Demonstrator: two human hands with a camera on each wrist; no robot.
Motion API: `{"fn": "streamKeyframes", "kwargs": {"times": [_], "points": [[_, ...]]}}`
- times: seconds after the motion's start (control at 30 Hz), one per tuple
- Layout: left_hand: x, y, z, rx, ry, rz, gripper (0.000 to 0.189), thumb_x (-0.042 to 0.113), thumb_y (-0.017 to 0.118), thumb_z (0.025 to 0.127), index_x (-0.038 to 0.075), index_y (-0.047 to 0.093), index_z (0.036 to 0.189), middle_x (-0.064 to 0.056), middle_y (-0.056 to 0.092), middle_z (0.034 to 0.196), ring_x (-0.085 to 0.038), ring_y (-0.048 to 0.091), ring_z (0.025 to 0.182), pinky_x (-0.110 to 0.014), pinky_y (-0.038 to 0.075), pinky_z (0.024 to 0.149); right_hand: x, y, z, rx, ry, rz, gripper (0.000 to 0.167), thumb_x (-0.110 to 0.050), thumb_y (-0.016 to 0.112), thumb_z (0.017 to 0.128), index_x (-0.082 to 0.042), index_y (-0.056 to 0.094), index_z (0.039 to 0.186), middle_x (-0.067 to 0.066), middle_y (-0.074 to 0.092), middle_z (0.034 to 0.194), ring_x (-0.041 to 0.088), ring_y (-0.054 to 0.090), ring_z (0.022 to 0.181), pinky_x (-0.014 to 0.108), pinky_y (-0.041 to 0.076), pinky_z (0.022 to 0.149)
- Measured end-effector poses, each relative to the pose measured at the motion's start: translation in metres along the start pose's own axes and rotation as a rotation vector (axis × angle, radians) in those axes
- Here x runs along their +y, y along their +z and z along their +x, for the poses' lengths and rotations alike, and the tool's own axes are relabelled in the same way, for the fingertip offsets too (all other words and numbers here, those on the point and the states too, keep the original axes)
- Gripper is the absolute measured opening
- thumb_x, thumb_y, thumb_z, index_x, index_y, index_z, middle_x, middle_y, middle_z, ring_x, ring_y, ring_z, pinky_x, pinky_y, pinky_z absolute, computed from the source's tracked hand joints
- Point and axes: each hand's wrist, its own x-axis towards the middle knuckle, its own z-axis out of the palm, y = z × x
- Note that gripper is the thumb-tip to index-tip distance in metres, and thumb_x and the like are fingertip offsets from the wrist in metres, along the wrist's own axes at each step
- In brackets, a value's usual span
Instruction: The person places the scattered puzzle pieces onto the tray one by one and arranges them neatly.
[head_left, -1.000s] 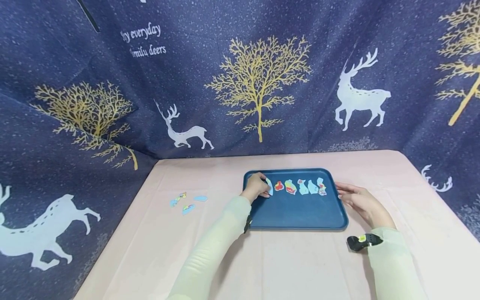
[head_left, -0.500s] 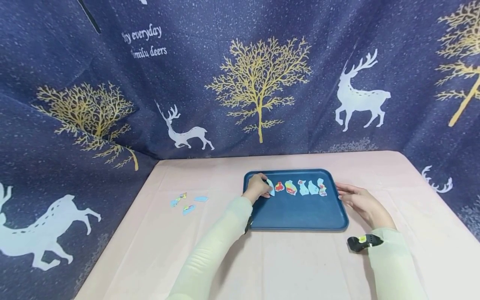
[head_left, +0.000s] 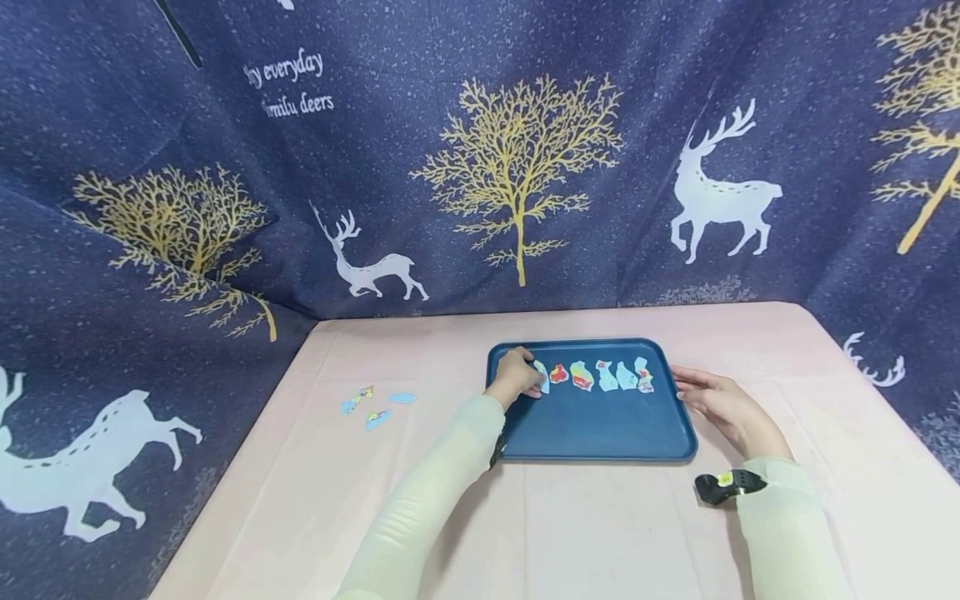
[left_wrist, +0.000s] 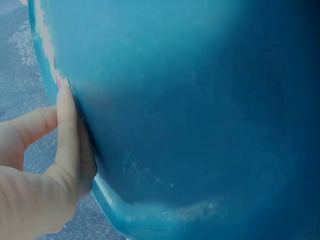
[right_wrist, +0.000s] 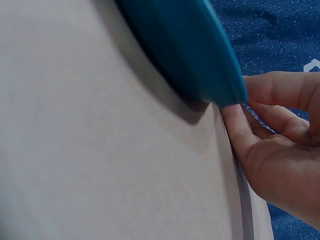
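Observation:
A dark blue tray (head_left: pixel 600 429) lies on the table. Along its far half runs a row of flat, irregular puzzle pieces, among them a red one (head_left: pixel 558 373), a yellow and red one (head_left: pixel 581 376) and a pale blue one (head_left: pixel 626 376). At the row's left end my left hand (head_left: pixel 515 374) pinches a light blue puzzle piece (head_left: pixel 543 377), partly hidden by the fingers. In the left wrist view the fingertips press down near the tray floor. My right hand (head_left: pixel 723 406) holds the tray's right rim, finger and thumb on it in the right wrist view.
Left of the tray, several more puzzle pieces lie on the pink tablecloth (head_left: pixel 300 500), including a blue one (head_left: pixel 402 398) and a blue and yellow one (head_left: pixel 377 419). A dark blue curtain (head_left: pixel 585 275) with trees and deer hangs behind the table.
Almost nothing differs. The left hand stays on the same puzzle piece at the row's left end, and the right hand stays at the tray's rim. The view shifts very slightly.

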Motion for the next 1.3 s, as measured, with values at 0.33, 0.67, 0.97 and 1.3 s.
{"fn": "streamKeyframes", "kwargs": {"times": [0.33,0.67,0.97,1.3], "points": [[0.002,-0.016,-0.007,-0.012,0.053,-0.056,0.031,-0.002,0.066,0.087,-0.007,0.059,0.117,-0.017,0.063,0.087,-0.031,0.069,0.072,-0.027,0.06,0.054,0.0,0.002,-0.001,0.013,0.058,-0.072,0.065,0.002,0.051,0.09,0.006,0.023,0.148,0.031,0.028,0.149,-0.008,0.048,0.1,0.015,0.047,0.094],[-0.015,-0.054,-0.01,0.023,0.096,-0.22,0.027,-0.001,0.063,0.088,-0.008,0.062,0.114,-0.021,0.067,0.092,-0.02,0.064,0.064,-0.026,0.06,0.059,0.0,0.003,0.0,-0.006,0.031,-0.047,0.065,0.006,0.049,0.088,0.011,0.021,0.147,0.032,0.031,0.145,-0.008,0.051,0.097,0.01,0.048,0.089],[-0.037,-0.102,-0.018,0.104,0.141,-0.35,0.029,-0.004,0.061,0.088,-0.011,0.061,0.116,-0.022,0.067,0.094,-0.015,0.062,0.065,-0.039,0.06,0.076,-0.002,0.004,0.0,-0.01,0.035,-0.029,0.064,0.007,0.046,0.089,0.011,0.019,0.147,0.035,0.024,0.148,-0.011,0.052,0.097,0.01,0.047,0.091],[-0.063,-0.154,-0.029,0.143,0.054,-0.367,0.035,-0.004,0.053,0.093,-0.01,0.052,0.128,-0.023,0.061,0.111,-0.032,0.062,0.1,-0.037,0.054,0.093,-0.006,0.005,-0.002,0.004,0.062,-0.055,0.065,0.006,0.047,0.088,0.009,0.02,0.148,0.034,0.024,0.149,-0.003,0.049,0.103,0.014,0.046,0.096]]}}
